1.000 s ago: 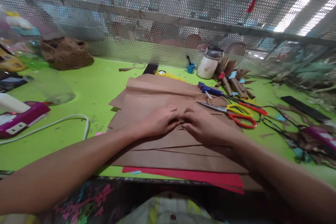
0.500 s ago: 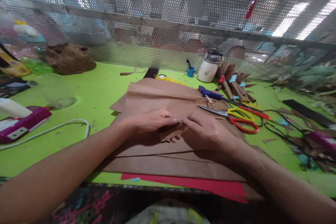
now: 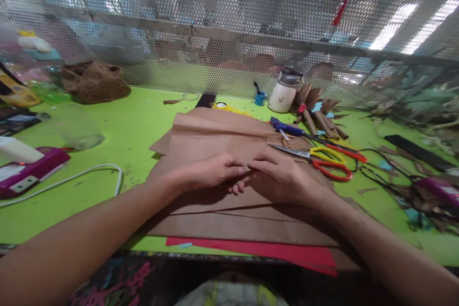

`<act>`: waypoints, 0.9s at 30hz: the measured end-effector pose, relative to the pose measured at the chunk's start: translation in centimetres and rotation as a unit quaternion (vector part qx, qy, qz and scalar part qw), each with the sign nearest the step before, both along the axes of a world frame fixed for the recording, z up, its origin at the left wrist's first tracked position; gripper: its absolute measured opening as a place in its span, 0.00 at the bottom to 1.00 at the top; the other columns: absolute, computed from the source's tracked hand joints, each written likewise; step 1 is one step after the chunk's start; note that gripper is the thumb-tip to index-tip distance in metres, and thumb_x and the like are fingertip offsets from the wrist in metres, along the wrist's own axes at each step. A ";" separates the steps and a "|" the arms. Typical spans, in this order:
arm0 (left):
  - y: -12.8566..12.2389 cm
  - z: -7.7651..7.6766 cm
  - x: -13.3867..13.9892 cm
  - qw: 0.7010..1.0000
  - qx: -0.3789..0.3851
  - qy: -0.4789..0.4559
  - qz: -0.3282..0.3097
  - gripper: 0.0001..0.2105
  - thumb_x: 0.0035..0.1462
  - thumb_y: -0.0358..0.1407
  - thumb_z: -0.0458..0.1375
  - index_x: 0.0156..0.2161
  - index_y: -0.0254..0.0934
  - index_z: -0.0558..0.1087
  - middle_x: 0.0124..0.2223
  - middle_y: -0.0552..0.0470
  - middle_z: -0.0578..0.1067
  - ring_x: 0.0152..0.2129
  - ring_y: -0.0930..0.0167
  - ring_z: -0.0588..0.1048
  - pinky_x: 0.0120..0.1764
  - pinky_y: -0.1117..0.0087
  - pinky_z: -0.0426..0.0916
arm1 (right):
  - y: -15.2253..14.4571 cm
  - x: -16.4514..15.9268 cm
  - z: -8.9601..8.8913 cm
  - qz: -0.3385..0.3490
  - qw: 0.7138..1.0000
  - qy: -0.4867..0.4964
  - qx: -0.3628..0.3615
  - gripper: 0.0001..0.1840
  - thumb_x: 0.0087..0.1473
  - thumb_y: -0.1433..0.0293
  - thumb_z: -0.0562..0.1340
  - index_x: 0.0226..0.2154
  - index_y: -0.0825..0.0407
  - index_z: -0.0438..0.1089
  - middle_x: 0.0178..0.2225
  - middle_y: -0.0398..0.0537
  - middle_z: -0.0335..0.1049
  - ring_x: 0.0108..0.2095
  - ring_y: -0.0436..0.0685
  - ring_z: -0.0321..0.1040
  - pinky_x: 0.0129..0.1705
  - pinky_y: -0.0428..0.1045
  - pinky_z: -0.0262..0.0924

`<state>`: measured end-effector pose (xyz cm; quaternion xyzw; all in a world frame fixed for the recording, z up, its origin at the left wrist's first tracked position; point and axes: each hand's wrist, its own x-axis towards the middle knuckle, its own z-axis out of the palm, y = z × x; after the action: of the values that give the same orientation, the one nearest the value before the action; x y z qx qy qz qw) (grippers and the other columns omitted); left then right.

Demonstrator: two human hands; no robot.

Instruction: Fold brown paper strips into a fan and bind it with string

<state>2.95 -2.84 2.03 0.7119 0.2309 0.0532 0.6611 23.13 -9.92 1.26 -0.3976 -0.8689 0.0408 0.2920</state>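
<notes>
Over a stack of brown kraft paper (image 3: 208, 139), my left hand (image 3: 215, 170) and my right hand (image 3: 279, 172) meet with fingertips almost touching. Thumb and fingers of each are pinched together on a small piece of brown paper (image 3: 247, 175). Most of that piece is hidden by the fingers, and it blends with the sheets below. To the right of my right hand lie scissors (image 3: 333, 170) with red and yellow handles, blades pointing left. A blue glue gun (image 3: 289, 127) rests just behind them. Red paper (image 3: 272, 251) sticks out under the stack's front edge.
Rolled brown paper bundles (image 3: 319, 117) lie by a white jar (image 3: 284, 91) and a small blue pot (image 3: 260, 99). Leftward are a purple power strip (image 3: 34, 169), white cable (image 3: 107, 166), clear cup (image 3: 79, 129) and brown pouch (image 3: 96, 82). Black cords and scraps clutter the right. Perforated metal screen (image 3: 201, 33) stands behind.
The brown paper piece, seen flat below my fingers before, has turned and is now mostly hidden between them. My left fingers have curled in more. Both hands stay in nearly the same place.
</notes>
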 end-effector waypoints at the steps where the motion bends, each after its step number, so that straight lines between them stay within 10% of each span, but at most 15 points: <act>1: -0.1 0.0 0.1 1.000 0.022 0.003 0.005 0.18 0.60 0.46 0.50 0.40 0.31 0.70 0.29 0.49 0.73 0.26 0.72 0.72 0.33 0.68 0.68 | 0.0 0.1 0.1 0.002 0.999 0.029 -0.022 0.12 0.55 0.73 0.57 0.43 0.50 0.69 0.39 0.51 0.70 0.38 0.55 0.66 0.40 0.50 0.62; 6: -0.3 0.4 0.3 0.984 0.180 0.012 0.007 0.19 0.62 0.47 0.46 0.40 0.32 0.70 0.28 0.51 0.72 0.25 0.73 0.71 0.31 0.71 0.66 | -0.1 0.1 0.8 -0.068 0.960 0.163 -0.215 0.17 0.54 0.68 0.59 0.48 0.53 0.67 0.41 0.51 0.71 0.36 0.54 0.68 0.38 0.50 0.64; 11: -0.7 0.5 0.3 0.939 0.342 0.022 0.016 0.17 0.63 0.43 0.45 0.36 0.34 0.72 0.30 0.50 0.74 0.27 0.71 0.71 0.33 0.71 0.64 | 0.4 -0.1 0.3 -0.095 0.876 0.284 -0.377 0.16 0.55 0.59 0.57 0.29 0.56 0.70 0.21 0.42 0.66 0.22 0.48 0.61 0.25 0.44 0.58; 27: -1.7 2.0 -0.5 0.888 0.449 0.062 0.078 0.14 0.61 0.40 0.50 0.43 0.37 0.75 0.39 0.47 0.78 0.32 0.68 0.74 0.37 0.70 0.64 | -0.1 0.0 0.4 -0.094 0.936 0.245 -0.236 0.10 0.54 0.67 0.59 0.32 0.54 0.75 0.25 0.44 0.72 0.25 0.50 0.66 0.25 0.43 0.59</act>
<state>2.48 -4.53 4.00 0.9143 0.2779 0.1585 0.2485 23.15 -10.01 1.65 -0.5122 -0.6949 0.3132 0.3959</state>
